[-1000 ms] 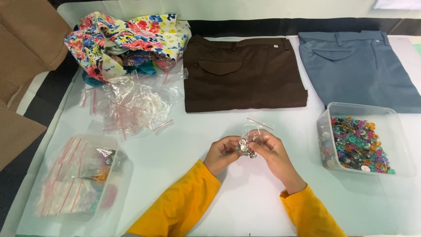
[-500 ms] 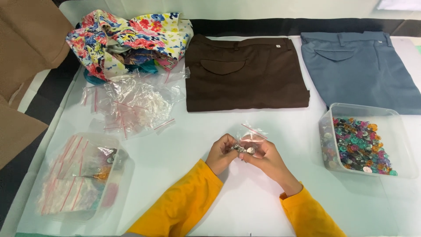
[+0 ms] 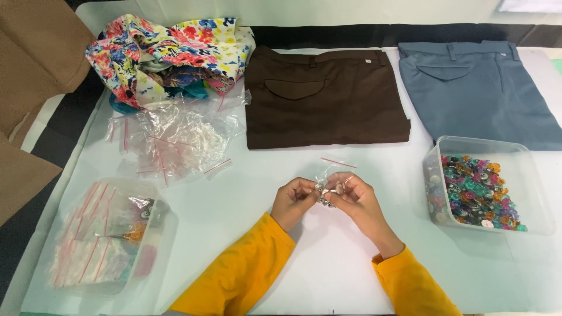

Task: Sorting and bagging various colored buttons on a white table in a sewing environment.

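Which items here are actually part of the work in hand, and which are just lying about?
In hand:
left hand
right hand
small clear zip bag
small silvery pieces, held between both hands

Lying about:
brown trousers
blue trousers
floral cloth
loose bag pile
bead tub
tub of filled bags

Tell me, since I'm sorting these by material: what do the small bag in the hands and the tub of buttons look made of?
Small bag: thin clear plastic film, glossy and crinkled, red seal strip. Tub: stiffer, translucent plastic with cloudy walls, likely moulded.
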